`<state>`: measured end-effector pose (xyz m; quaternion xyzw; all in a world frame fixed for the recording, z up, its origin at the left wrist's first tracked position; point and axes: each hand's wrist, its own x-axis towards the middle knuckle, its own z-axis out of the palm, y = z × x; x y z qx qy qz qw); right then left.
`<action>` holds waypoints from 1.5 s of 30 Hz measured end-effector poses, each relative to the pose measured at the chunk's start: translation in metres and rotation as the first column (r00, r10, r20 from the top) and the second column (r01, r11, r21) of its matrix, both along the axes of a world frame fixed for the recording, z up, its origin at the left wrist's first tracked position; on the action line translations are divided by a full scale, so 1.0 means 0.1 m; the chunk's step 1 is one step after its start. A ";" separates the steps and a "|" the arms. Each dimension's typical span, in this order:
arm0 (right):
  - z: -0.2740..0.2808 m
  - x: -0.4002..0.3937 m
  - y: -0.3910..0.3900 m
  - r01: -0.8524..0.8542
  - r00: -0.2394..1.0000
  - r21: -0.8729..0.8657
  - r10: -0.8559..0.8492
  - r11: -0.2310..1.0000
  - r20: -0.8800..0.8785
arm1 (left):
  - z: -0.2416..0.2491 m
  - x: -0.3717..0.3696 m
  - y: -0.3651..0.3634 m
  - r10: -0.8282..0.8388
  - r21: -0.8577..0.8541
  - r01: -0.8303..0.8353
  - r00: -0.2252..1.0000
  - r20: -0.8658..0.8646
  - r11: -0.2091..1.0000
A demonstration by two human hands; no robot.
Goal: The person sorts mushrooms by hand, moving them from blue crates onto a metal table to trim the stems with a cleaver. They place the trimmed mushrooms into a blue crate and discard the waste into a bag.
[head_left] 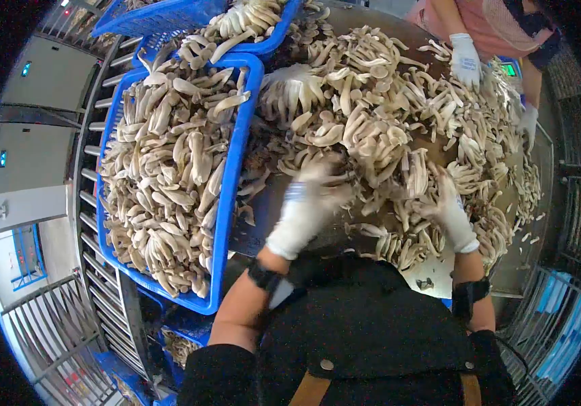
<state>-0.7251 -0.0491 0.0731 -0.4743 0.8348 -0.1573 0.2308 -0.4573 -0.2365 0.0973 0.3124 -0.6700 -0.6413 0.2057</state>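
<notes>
Beige mushrooms (375, 139) with long stems lie heaped over the metal work table in front of me, some in clumps and some loose. My left hand (309, 208), in a white glove, is at the near left side of the heap. Motion smears its fingers, so whether it holds a mushroom cannot be made out. My right hand (451, 215), gloved in white too, is at the near right of the heap. Its thumb and fingers are spread apart beside an upright clump of mushrooms (417, 174), and its fingertips look dirty.
Left of me, a blue basket (241, 145) full of mushrooms stands by a roller conveyor (98, 220). Another blue basket (282, 35) with mushrooms sits behind it. Across the table, a co-worker's gloved hand (465, 61) rests near the heap, beside a scale with a green display (509, 69).
</notes>
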 end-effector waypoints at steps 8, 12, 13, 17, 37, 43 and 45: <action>0.28 0.56 -0.26 -0.339 0.940 -0.101 0.341 0.935 -0.004 | -1.49 0.76 -1.01 0.493 -0.657 0.252 0.489 0.720 0.711; 0.17 0.62 0.02 -0.341 0.936 -0.062 0.345 0.938 0.069 | -1.38 0.63 -0.97 0.413 -0.565 0.304 0.439 0.798 0.767; 0.15 0.64 0.10 -0.342 0.934 -0.061 0.347 0.938 0.085 | -1.27 0.60 -0.92 0.436 -0.591 0.358 0.427 0.792 0.723; 0.14 0.72 0.29 -0.374 0.918 0.063 0.360 0.925 0.167 | -1.22 0.78 -0.74 0.560 -0.849 0.477 0.650 0.514 0.226; -0.05 1.23 0.34 -0.738 0.662 0.019 0.719 0.674 0.213 | 1.30 3.98 0.99 0.778 0.331 -0.762 0.339 -0.529 0.557; -0.03 1.43 0.07 -0.692 0.721 0.220 0.640 0.688 0.264 | 0.56 4.97 1.30 0.838 0.398 -0.885 -0.015 -0.546 0.243; -0.23 1.33 0.14 -0.794 0.607 0.122 0.791 0.596 0.081 | 0.09 5.13 1.06 0.906 0.325 -0.922 0.060 -0.419 0.211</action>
